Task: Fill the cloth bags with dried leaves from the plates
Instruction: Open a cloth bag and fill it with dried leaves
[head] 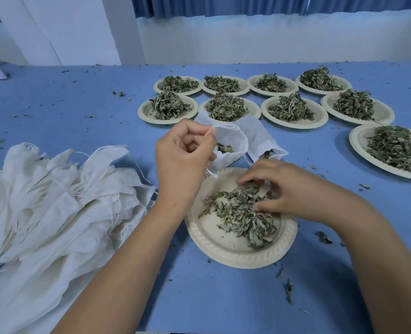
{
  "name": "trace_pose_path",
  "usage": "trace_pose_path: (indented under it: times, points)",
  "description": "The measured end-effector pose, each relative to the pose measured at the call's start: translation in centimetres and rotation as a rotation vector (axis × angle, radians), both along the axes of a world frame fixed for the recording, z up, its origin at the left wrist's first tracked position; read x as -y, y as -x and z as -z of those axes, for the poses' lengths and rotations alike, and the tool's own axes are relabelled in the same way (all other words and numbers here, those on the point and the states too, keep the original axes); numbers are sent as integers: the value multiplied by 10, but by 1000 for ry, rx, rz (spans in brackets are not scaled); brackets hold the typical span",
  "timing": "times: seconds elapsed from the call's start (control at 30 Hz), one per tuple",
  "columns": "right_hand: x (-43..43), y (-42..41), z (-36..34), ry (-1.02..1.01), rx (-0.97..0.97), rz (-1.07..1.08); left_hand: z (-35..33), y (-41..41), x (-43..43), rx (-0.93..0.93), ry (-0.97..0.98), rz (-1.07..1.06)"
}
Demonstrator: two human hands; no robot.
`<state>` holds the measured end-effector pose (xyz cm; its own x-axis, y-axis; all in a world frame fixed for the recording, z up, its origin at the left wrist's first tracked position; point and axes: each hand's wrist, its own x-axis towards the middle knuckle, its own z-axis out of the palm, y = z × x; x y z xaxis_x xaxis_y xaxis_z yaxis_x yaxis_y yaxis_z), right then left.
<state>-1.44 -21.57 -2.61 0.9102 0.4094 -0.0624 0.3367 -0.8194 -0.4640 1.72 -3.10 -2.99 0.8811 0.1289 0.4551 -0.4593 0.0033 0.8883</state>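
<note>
Plain mid-blue on the surface (79, 104), speckled with dark green crumbs (322, 237). Pale cream on the near plate (223, 257), with a ribbed, scalloped pattern pressed round its rim; same cream on the far plates (143, 114). Dull grey-green to olive in the dried leaves (243, 213). Clean white on the cloth bag (233, 141), no print. Warmer off-white on the heap of bags (55, 201), with white strings (88, 154). Deeper blue on the curtain (223, 6), in vertical folds; white on the wall (248, 39).

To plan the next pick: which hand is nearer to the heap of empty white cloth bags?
Left. The left hand is just right of the heap; the right hand lies farther right, on dried green leaves.
</note>
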Motion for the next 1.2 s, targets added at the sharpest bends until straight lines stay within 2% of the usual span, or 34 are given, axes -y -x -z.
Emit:
trace_pose_path:
  times: [0.17, 0.27, 0.4, 0.53, 0.67, 0.77, 0.9, 0.97, 1.07, 1.2]
  points:
    - [-23, 0, 8, -40, 69, -86, 0, 1, 0, 8, -2, 20]
    - [-23, 1, 5, -148, 126, -65, 1, 1, 1, 7, -5, 13]
    - [-16, 5, -5, -511, 204, 51, 1, 0, 0, 7, 6, -9]
    - [-13, 8, -11, -949, 163, 31, 2, 0, 1, 20, -13, -2]
    - [-18, 9, -10, -1117, 311, 80, 4, 0, 4, 29, -88, 88]
    - [-20, 7, -6, -1059, 431, 205, 6, 1, 6, 39, -126, 147]
    - [-25, 4, 4, -591, 728, 171, 8, 3, 7, 68, -115, 186]
    - [-26, 1, 7, -479, 811, 156, 9, 4, 8, 71, -119, 187]
    - [-25, 0, 7, -485, 763, 143, 9, 4, 9, 59, -108, 171]
    - [-25, 3, 3, -620, 613, 140, 9, 2, 8, 58, -92, 149]
